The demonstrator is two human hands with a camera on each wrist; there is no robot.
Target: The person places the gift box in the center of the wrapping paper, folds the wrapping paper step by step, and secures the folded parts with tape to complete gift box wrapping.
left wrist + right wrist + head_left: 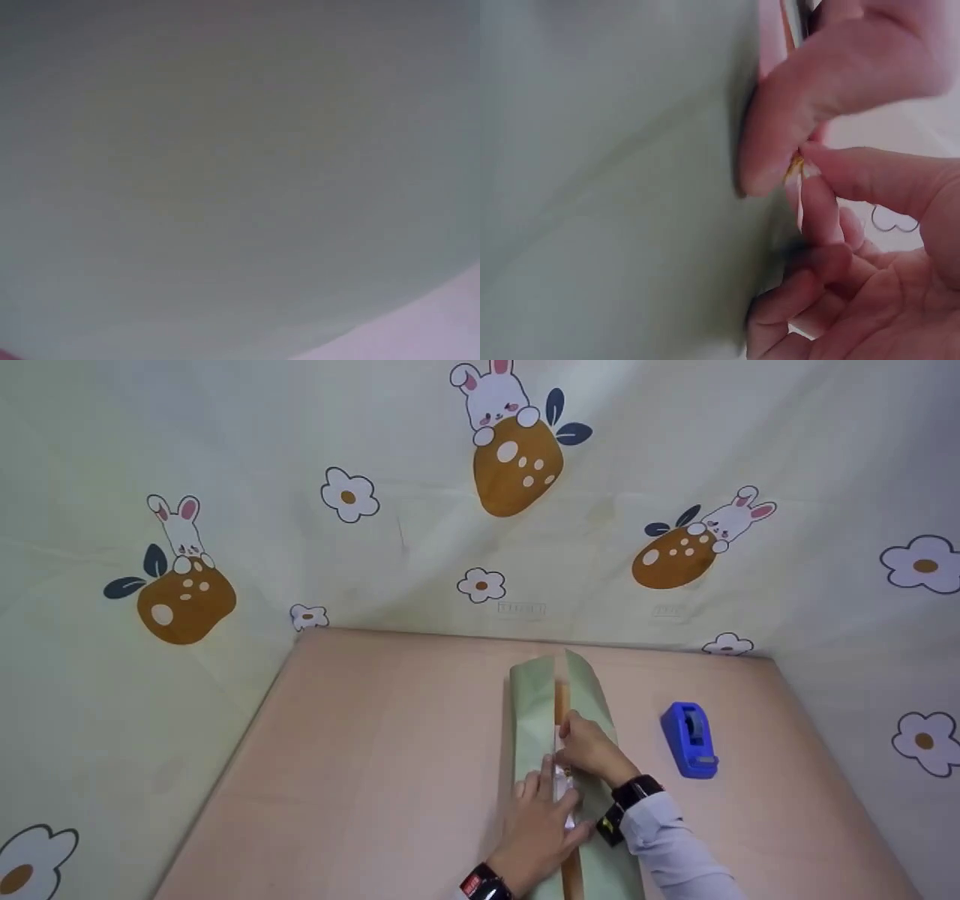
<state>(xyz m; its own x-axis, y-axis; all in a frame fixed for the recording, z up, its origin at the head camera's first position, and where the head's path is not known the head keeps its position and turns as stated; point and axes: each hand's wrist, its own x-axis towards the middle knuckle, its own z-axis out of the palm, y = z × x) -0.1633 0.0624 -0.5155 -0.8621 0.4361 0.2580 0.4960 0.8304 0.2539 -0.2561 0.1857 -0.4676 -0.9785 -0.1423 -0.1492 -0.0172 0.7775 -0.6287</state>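
Note:
A long sheet of green paper point(534, 697) lies with its two sides folded in, and a narrow gap runs lengthwise between them. A brown strip point(571, 877) shows in that gap, along with a white printed piece point(561, 791). My left hand point(534, 829) rests on the paper's left side, fingers extended, thumb over the gap. At the gap my right hand point(592, 746) pinches the white piece between thumb and finger; a bit of it with yellow marks shows between the fingertips point(844, 169) in the right wrist view. What lies under the paper is hidden.
A blue tape dispenser point(690, 740) stands on the pinkish table point(375, 750), right of the paper. Behind the table hangs a pale curtain point(409, 547) printed with rabbits and flowers. The left wrist view is filled by a blurred green-grey surface point(225, 187).

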